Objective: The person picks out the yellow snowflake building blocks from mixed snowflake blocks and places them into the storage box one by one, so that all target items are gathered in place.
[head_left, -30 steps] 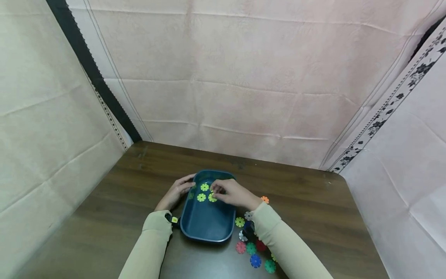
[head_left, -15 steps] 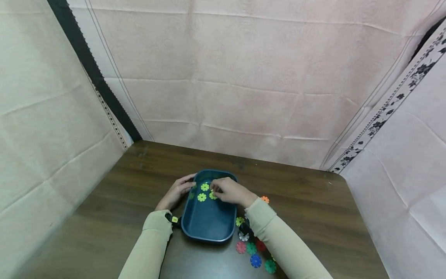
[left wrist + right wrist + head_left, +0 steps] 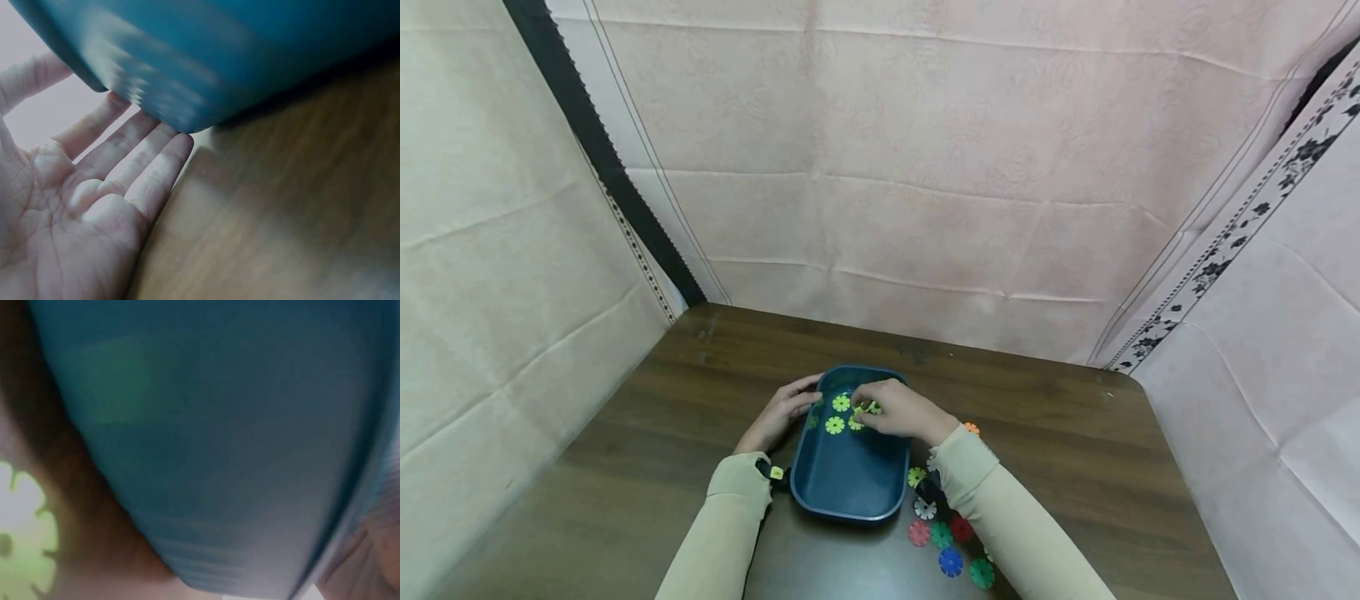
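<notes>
Your left hand [image 3: 782, 410] is at the left side of the rectangular blue tray [image 3: 850, 483]: fingers nearly straight, tips touching the outer wall, one digit reaching the rim. The tray sits on the wooden table [image 3: 1037, 417] in front of you.

Your right hand [image 3: 898, 410] is over the tray's far half, coming in across the right rim. Fingers bent, thumb and fingertips a narrow gap apart, down at the yellow-green notched discs [image 3: 834, 425] inside — can't tell whether they pinch one. Yellow-green shows in that gap; two discs lie plainly visible left of the hand.

More notched discs lie right of the tray, by your right sleeve [image 3: 1000, 500]: a yellow-green one [image 3: 916, 477] just beside the tray wall, then a white one [image 3: 925, 508], pink one [image 3: 918, 533], dark red one [image 3: 961, 528], blue one [image 3: 951, 562] and two greens. An orange one [image 3: 972, 428] pokes out past your wrist — partly covered. Right wrist view is blurred, mostly tray wall.
</notes>
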`<move>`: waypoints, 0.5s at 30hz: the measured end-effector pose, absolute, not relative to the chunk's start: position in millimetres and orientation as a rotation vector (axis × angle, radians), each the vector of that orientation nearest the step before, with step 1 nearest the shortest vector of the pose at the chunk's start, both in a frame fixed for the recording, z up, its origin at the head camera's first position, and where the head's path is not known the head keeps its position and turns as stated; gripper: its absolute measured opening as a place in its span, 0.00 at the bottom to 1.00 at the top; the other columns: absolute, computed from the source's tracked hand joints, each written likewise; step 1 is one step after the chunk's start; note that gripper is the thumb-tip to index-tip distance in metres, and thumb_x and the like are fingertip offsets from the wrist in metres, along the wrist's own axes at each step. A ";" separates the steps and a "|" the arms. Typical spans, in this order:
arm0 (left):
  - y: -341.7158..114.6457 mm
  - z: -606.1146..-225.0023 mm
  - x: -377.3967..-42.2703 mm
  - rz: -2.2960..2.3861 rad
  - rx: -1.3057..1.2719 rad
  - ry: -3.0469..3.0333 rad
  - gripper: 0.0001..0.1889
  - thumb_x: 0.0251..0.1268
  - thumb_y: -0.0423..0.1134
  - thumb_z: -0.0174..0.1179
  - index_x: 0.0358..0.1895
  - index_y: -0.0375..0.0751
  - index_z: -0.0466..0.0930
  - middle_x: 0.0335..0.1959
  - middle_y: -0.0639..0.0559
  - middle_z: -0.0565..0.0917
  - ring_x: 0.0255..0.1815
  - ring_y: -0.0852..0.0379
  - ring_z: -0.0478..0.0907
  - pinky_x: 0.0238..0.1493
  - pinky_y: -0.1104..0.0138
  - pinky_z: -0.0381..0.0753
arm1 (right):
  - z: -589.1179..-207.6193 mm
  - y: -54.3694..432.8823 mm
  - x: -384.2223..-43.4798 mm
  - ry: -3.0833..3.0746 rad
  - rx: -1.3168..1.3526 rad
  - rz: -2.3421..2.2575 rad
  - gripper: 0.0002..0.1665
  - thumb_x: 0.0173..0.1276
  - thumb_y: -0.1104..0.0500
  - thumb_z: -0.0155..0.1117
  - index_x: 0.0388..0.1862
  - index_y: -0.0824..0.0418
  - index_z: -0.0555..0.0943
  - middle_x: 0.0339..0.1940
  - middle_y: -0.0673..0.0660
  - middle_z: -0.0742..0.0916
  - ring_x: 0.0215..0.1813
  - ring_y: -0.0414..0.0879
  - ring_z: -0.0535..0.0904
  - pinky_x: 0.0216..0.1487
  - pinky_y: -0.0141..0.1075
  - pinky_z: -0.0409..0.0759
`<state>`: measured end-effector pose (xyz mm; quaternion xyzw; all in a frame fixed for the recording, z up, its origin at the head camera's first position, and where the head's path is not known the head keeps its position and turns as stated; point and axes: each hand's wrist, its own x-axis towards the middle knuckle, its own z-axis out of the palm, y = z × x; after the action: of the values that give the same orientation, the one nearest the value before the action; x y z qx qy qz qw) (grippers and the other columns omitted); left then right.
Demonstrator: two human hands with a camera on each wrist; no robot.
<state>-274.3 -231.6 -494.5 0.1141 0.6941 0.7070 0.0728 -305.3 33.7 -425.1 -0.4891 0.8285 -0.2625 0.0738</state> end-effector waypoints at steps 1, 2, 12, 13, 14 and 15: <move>-231.5 -494.5 -274.5 2.123 0.341 2.086 0.26 0.75 0.44 0.56 0.73 0.42 0.70 0.71 0.42 0.71 0.67 0.41 0.72 0.59 0.66 0.77 | -423.4 35.2 -304.8 2.485 -1.462 -0.812 0.15 0.73 0.58 0.66 0.56 0.61 0.83 0.50 0.55 0.88 0.44 0.38 0.83 0.45 0.32 0.83; -231.4 -494.5 -274.8 2.122 0.338 2.087 0.26 0.75 0.44 0.57 0.72 0.42 0.70 0.71 0.42 0.72 0.67 0.41 0.72 0.59 0.66 0.77 | -422.2 36.9 -304.9 2.484 -1.459 -0.834 0.15 0.73 0.58 0.65 0.56 0.61 0.83 0.51 0.56 0.88 0.46 0.40 0.84 0.47 0.35 0.83; -231.9 -493.4 -274.3 2.131 0.358 2.090 0.27 0.75 0.43 0.57 0.73 0.39 0.69 0.72 0.40 0.70 0.68 0.39 0.71 0.59 0.66 0.77 | -411.9 63.1 -298.4 2.459 -1.364 -1.082 0.16 0.74 0.56 0.64 0.58 0.57 0.82 0.53 0.55 0.87 0.55 0.44 0.83 0.56 0.50 0.81; -231.9 -493.1 -274.2 2.131 0.355 2.090 0.27 0.75 0.43 0.57 0.73 0.40 0.69 0.72 0.40 0.70 0.68 0.39 0.71 0.59 0.66 0.77 | -411.6 66.6 -296.8 2.460 -1.355 -1.112 0.15 0.75 0.55 0.64 0.58 0.57 0.82 0.53 0.55 0.87 0.55 0.44 0.83 0.56 0.50 0.81; -232.2 -493.1 -274.3 2.129 0.359 2.091 0.27 0.75 0.43 0.57 0.73 0.39 0.69 0.72 0.40 0.70 0.68 0.39 0.71 0.59 0.66 0.77 | -411.5 70.2 -295.0 2.462 -1.346 -1.144 0.15 0.75 0.55 0.64 0.57 0.56 0.82 0.53 0.54 0.87 0.54 0.44 0.82 0.56 0.51 0.81; -232.5 -493.1 -274.5 2.128 0.365 2.092 0.28 0.75 0.43 0.57 0.74 0.39 0.68 0.72 0.39 0.70 0.67 0.38 0.71 0.59 0.66 0.77 | -411.6 73.9 -293.0 2.462 -1.339 -1.181 0.14 0.74 0.55 0.64 0.56 0.55 0.82 0.52 0.54 0.87 0.54 0.44 0.83 0.56 0.52 0.81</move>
<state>-274.5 -232.5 -493.1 0.1211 0.6942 0.7062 0.0678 -293.0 73.9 -411.6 -0.4397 0.8086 -0.3878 0.0500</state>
